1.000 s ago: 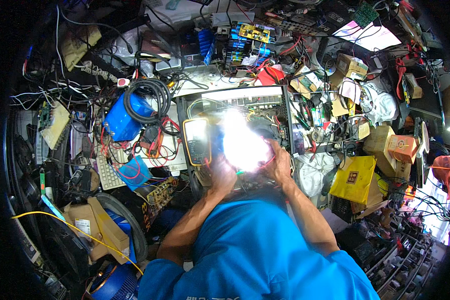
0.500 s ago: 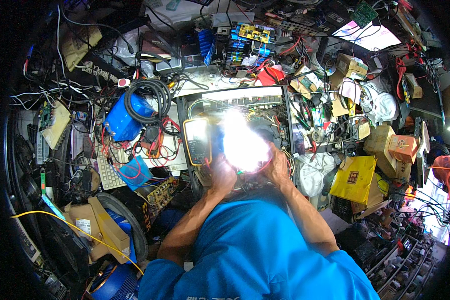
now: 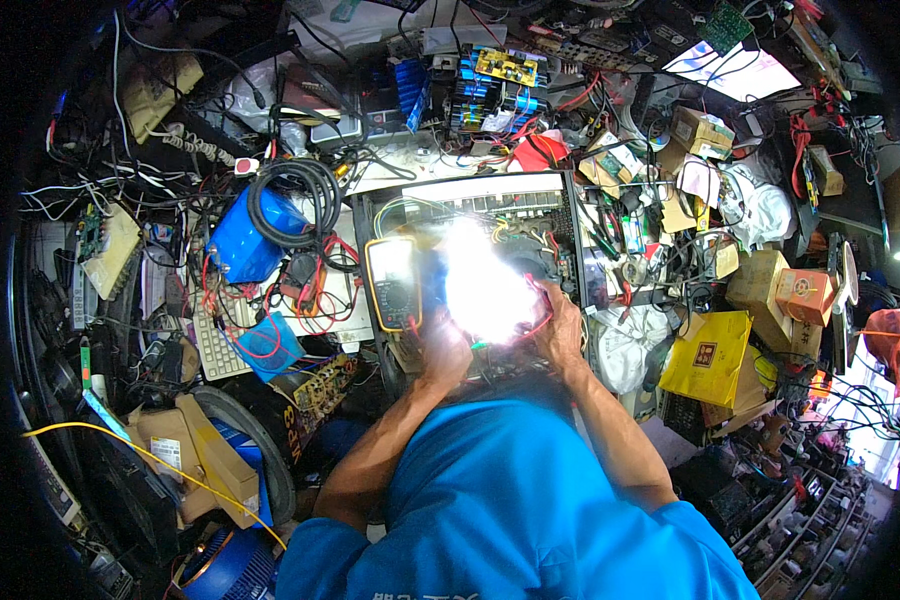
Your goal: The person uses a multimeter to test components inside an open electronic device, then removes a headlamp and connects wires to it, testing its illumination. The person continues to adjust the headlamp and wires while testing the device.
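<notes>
A white glare (image 3: 485, 290) washes out the middle of an open electronics chassis (image 3: 363, 215) in front of me. A yellow-rimmed multimeter (image 3: 393, 290) lies at the chassis's left side. My left hand (image 3: 445, 345) is at the glare's lower left, fingers curled and partly washed out; what they hold is unclear. My right hand (image 3: 558, 330) is at the glare's right edge, fingers curled beside a red lead (image 3: 538, 325); their tips and anything between them are lost in the light.
Left are a blue wrapped pack (image 3: 250, 245), coiled black cable (image 3: 295, 175), keyboard (image 3: 217, 345) and cardboard (image 3: 190, 460). Behind are blue battery cells (image 3: 490, 105) and tangled wires. Right are boxes (image 3: 805, 295), a yellow package (image 3: 705, 365) and white bags (image 3: 625, 355).
My hands stay at the glare, with only slight finger movement in the right one. The multimeter and chassis have not moved.
</notes>
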Demonstrator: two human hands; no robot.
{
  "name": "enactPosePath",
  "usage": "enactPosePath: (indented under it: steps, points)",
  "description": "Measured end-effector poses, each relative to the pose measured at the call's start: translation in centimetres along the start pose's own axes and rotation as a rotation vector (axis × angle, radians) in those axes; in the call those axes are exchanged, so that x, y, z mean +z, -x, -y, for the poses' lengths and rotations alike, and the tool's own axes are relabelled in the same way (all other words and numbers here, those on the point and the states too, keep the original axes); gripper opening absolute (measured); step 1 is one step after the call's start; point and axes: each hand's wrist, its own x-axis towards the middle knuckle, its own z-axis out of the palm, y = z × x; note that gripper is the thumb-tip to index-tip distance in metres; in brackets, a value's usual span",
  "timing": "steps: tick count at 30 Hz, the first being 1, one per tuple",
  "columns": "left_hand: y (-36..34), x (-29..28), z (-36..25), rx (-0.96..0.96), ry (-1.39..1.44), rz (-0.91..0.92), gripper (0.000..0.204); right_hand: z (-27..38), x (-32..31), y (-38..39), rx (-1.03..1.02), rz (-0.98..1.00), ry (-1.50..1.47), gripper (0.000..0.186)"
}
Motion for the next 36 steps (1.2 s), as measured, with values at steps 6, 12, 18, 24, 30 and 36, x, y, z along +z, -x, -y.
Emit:
enactPosePath:
  steps: [6, 12, 18, 24, 30, 36]
  points:
    - [0.0, -0.5, -0.1, -0.002, 0.014, -0.007, 0.019, -0.1, -0.3, 0.6, 0.037, 0.063, 0.055, 0.038]
    - [0.4, 0.1, 0.5, -0.003, 0.03, 0.006, 0.018, 0.3, -0.3, 0.5, 0.064, 0.046, -0.029, 0.03]
    - [0.3, 0.1, 0.6, -0.016, 0.063, 0.022, 0.02, 0.4, -0.6, 0.5, 0.083, 0.056, -0.045, 0.031]
    - [-0.5, -2.0, -2.4, -0.086, 0.029, -0.078, 0.029, 0.7, -0.6, 0.4, 0.095, 0.044, -0.097, 0.032]
    - [-2.2, -3.9, -3.8, -0.146, 0.081, -0.132, 0.029, 2.8, -0.7, -1.2, -0.085, -0.012, -0.179, 0.026]
    - [-4.8, -3.3, -3.6, -0.101, 0.148, -0.301, 0.018, 4.6, 1.7, -6.1, -0.234, 0.077, -0.203, 0.034]
